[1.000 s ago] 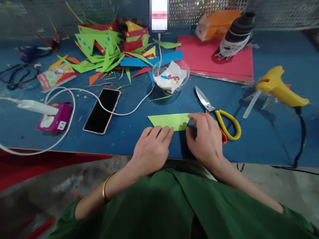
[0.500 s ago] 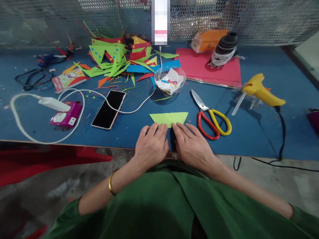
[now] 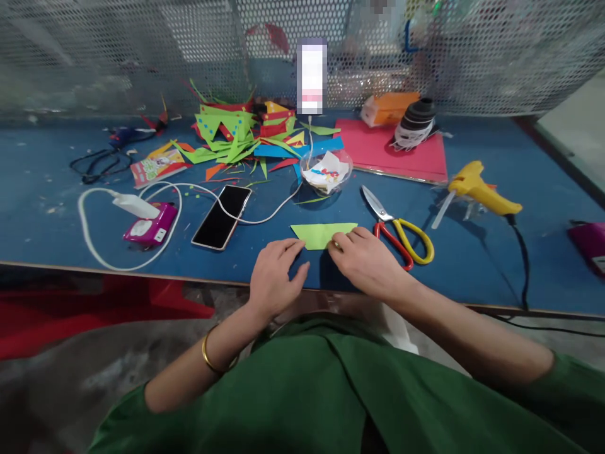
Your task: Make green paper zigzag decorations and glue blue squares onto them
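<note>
A folded piece of light green paper [image 3: 316, 236] lies flat on the blue table in front of me. My left hand [image 3: 275, 277] rests at its lower left corner, fingers stretched out and thumb apart, with the fingertips touching the paper's edge. On the right end of the paper, my right hand [image 3: 366, 261] has its fingers curled together and pressed down, covering that corner. Just right of this hand lie scissors [image 3: 385, 214] with one red and one yellow handle, blades partly apart.
Behind the paper stands a clear bowl [image 3: 347, 170] with paper bits. A phone [image 3: 220, 221], a purple power adapter [image 3: 163, 230] and a white cable lie left. Cut paper scraps [image 3: 231, 139] pile up behind. A yellow glue gun [image 3: 486, 189] and red sheets [image 3: 368, 148] are right.
My right hand has shifted onto the right end of the green paper, its fingers curling. My left hand has slid left and its thumb has spread. The view has tilted up a little.
</note>
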The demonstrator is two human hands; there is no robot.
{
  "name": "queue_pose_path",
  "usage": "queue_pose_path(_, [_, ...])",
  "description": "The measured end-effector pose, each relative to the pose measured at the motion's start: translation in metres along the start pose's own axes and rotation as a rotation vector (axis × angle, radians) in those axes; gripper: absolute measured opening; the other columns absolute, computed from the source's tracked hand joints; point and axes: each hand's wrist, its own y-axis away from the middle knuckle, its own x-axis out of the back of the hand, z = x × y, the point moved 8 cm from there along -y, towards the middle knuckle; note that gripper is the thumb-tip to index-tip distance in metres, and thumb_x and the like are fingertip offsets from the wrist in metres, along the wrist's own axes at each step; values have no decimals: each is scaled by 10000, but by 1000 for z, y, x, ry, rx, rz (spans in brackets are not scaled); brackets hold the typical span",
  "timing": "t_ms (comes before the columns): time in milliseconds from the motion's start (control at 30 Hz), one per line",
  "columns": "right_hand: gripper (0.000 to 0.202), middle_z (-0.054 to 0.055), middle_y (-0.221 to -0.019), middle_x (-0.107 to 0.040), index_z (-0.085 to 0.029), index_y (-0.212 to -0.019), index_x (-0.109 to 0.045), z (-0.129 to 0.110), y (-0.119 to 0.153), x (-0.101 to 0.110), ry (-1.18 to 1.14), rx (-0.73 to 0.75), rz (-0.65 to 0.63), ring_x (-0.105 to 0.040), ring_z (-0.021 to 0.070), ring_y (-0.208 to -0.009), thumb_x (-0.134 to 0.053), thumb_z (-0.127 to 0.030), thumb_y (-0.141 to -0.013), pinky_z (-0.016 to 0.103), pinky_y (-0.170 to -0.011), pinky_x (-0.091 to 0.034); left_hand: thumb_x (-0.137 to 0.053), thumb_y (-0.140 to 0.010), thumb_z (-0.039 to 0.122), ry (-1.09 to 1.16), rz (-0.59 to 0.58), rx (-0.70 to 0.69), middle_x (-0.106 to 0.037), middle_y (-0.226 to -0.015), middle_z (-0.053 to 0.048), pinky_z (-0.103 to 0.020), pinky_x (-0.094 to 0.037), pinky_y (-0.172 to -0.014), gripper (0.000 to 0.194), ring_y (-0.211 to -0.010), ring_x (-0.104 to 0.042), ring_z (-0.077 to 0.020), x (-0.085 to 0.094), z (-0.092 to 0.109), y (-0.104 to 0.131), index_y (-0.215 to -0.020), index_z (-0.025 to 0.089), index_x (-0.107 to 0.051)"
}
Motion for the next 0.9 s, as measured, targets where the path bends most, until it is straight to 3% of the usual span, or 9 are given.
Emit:
queue_pose_path(100, [206, 94, -771, -638, -120, -787, -686, -4, -7, 3, 78, 60, 42, -575, 215, -639, -519, -41, -876, 363, -681, -334, -592, -897, 273, 313, 6, 275, -742, -944, -62, -321, -512, -777, 185, -815, -660, -188, 3, -15, -2, -1004, 182, -712])
queue_pose_path(200, [227, 84, -727, -624, -127, -754, -682, -7, -5, 4, 116, 79, 105, -553, 211, -645, -515, -34, -877, 365, -710, -331, -623, -874, 302, 660, -140, 563, -724, -800, -40, -248, -446, -567, 151, -608, -598, -127, -10, -20, -1, -888, 171, -697])
queue_pose_path(333, [262, 71, -780, -641, -131, -822, -691, -2, 3, 13, 143, 37, 219, -547, 204, -701, -467, -47, -928, 380, -837, -344, -663, -860, 433, 1197, -389, 949, -729, -874, -83, -203, -335, -422, 302, -524, -555, -88, -36, -5, 4, -863, 133, -695])
queue_pose_path(433, [280, 64, -804, -658, -127, -855, -699, 0, 12, 29, 181, 38, 361, -537, 192, -717, -445, -49, -945, 375, -867, -349, -782, -765, 448, 1389, -377, 1103, -713, -836, -60, -196, -365, -439, 342, -554, -582, -95, -44, 5, -4, -887, 136, -714])
queue_pose_path(567, [235, 60, -928, -723, -145, -949, -708, 9, 23, 46, 142, 6, 544, -584, 172, -801, -486, -70, -954, 348, -858, -373, -858, -657, 260, 1352, -78, 1112, -693, -744, -38, -211, -368, -473, 249, -572, -594, -111, -43, 1, -27, -802, 131, -701])
queue_pose_path(633, [166, 64, -1042, -738, -182, -1043, -697, 32, 29, 51, -63, -169, 672, -620, 182, -931, -560, -153, -955, 349, -888, -389, -850, -643, 240, 1345, 26, 1065, -692, -749, -25, -212, -367, -496, 234, -587, -591, -105, -41, 1, -40, -789, 138, -698])
queue_pose_path(767, [301, 64, -984, -735, -208, -1041, -650, 102, 44, 10, -1086, -817, 852, -654, 212, -949, -727, -404, -827, 367, -853, -470, -869, -588, 307, 1348, 193, 834, -696, -765, 9, -205, -358, -529, 304, -622, -579, -94, -31, 3, -76, -812, 166, -720])
queue_pose_path(833, [414, 49, -886, -734, -194, -1012, -640, 109, 33, -16, -1514, -956, 801, -669, 200, -839, -771, -476, -738, 336, -747, -499, -876, -552, 334, 1330, 212, 731, -697, -748, 9, -213, -355, -531, 330, -609, -564, -98, -29, 5, -94, -794, 166, -728])
queue_pose_path(900, [462, 42, -825, -732, -178, -970, -653, 113, 19, -21, -1650, -958, 760, -663, 183, -752, -795, -508, -679, 305, -665, -494, -875, -528, 338, 1314, 179, 675, -695, -730, 9, -219, -346, -522, 337, -594, -550, -101, -32, 7, -110, -778, 163, -732])
